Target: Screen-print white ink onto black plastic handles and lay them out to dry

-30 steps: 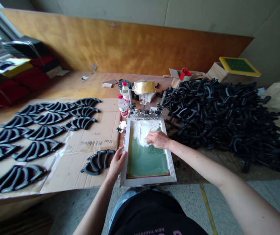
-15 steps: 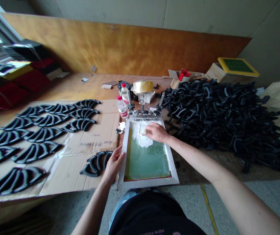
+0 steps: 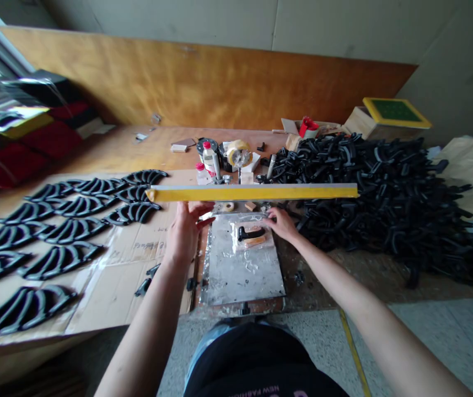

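Observation:
The screen-printing frame (image 3: 253, 193) is raised and seen edge-on as a long yellow and grey bar. Under its left part is my left hand (image 3: 184, 231), fingers stretched to the right and thumb apart, partly hidden by the bar; I cannot tell if it touches. Below the frame lies a metal base plate (image 3: 245, 275). On its jig sits a black curved handle-like part (image 3: 251, 234) beside a tan block. My right hand (image 3: 281, 223) is just right of that part, fingertips apart and nothing visible in them.
Rows of black curved parts (image 3: 73, 223) lie on cardboard (image 3: 124, 275) at left. A large heap of black parts (image 3: 369, 204) covers the right. Red-capped bottles (image 3: 208, 157) and a tape roll (image 3: 240, 154) stand behind the frame.
The frame has swung up from lying flat, uncovering the plate and black part. My right hand has left the white ink on the screen; my left hand has moved up and forward.

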### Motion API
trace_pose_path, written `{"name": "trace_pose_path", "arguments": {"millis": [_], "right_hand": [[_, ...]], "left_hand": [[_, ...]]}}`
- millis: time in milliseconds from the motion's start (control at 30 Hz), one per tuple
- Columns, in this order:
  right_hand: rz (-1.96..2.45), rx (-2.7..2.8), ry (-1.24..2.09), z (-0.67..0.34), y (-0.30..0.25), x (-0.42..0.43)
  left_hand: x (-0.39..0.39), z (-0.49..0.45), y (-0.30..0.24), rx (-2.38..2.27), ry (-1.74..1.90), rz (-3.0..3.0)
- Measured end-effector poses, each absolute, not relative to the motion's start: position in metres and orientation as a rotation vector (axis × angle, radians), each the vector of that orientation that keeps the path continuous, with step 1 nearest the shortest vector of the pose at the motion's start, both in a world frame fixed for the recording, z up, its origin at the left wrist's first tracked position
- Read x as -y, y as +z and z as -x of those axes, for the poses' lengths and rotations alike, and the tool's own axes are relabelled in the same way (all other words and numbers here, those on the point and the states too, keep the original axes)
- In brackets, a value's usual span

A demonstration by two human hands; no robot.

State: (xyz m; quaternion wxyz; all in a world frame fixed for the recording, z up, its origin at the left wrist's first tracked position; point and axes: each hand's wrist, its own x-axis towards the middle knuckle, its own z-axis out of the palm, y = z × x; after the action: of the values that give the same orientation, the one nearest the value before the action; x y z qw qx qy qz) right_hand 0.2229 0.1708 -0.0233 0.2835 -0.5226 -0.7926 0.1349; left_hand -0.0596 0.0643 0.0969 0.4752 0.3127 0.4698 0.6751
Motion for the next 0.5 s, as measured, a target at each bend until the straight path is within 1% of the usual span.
{"name": "trace_pose_path", "arguments": {"millis": [100, 233, 300, 367, 400, 433, 467, 500], "right_hand": [[1.308, 2.396, 0.372, -0.195, -0.038, -0.139], [1.33, 2.367, 0.27, -0.154, -0.03, -0.093], [1.106, 2.449, 0.238, -0.137, -0.027, -0.069], [0.751, 2.623, 0.286, -0.133, -0.027, -0.056], [0.694, 2.678, 0.308, -0.14, -0.028, -0.056], [0.769, 2.7, 0.307, -0.154, -0.029, -0.06], [0.951, 2.675, 0.283, -0.174, -0.029, -0.069], [1.272, 2.6, 0.209, -0.2, -0.03, -0.08]], "left_hand": [[-0.056, 0.043, 0.073, -1.208, 1.631, -0.627], [-0.014, 0.01, 0.021, -1.235, 1.142, -0.415], [0.007, 0.003, 0.0, -1.22, 1.072, -0.314], [0.026, 0.013, -0.017, -1.27, 1.121, -0.251], [0.035, 0.026, -0.025, -1.327, 1.14, -0.231], [0.045, 0.044, -0.034, -1.411, 1.148, -0.211], [0.055, 0.066, -0.044, -1.505, 1.152, -0.191], [0.066, 0.091, -0.055, -1.622, 1.156, -0.163]]}}
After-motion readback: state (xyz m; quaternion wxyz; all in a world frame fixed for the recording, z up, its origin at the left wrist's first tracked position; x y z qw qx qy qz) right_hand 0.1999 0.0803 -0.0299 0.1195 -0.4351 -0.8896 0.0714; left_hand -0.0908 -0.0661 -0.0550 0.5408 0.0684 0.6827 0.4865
